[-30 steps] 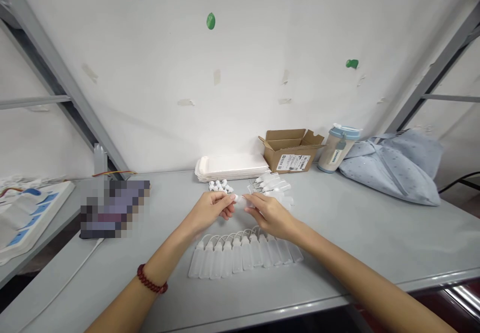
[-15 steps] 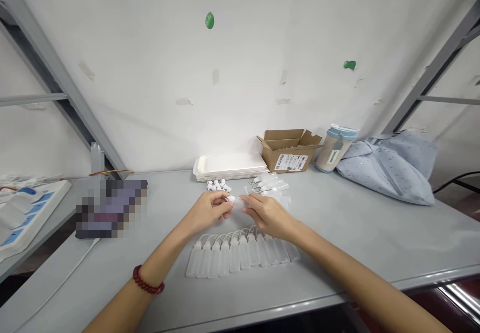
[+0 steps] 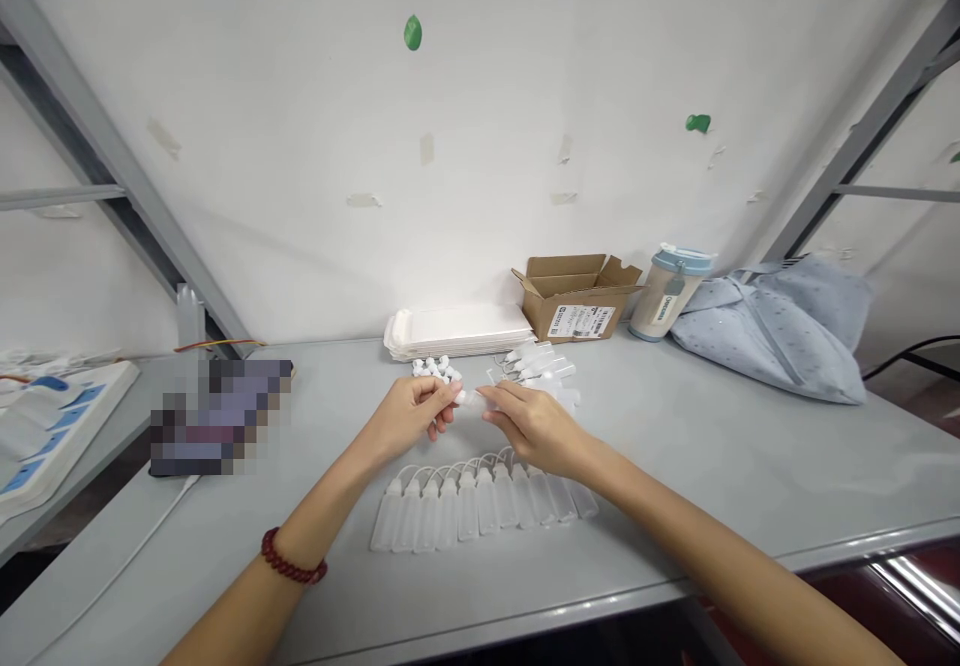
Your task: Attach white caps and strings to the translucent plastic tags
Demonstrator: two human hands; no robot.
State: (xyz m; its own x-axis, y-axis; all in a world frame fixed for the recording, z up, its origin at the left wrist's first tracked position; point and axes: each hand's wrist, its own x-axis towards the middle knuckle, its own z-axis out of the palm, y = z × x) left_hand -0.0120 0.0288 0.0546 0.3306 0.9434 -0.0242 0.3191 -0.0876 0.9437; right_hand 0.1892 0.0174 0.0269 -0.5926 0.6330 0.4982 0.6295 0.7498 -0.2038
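White plastic bottle (image 3: 472, 399), lying sideways between 2 hands, left hand (image 3: 409, 418), right hand (image 3: 534, 429), both pinching it

Cardboard box (image 3: 576, 296) between paper stack (image 3: 457, 332) and tumbler (image 3: 667, 296) on the table (image 3: 750, 466)

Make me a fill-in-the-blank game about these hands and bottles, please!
The left hand wears a red bead ____ at the wrist.
The translucent plastic bottles lie side by side in a ____ on the grey table.
The cardboard box stands with its flaps ____.

Missing words: bracelet, row, open.
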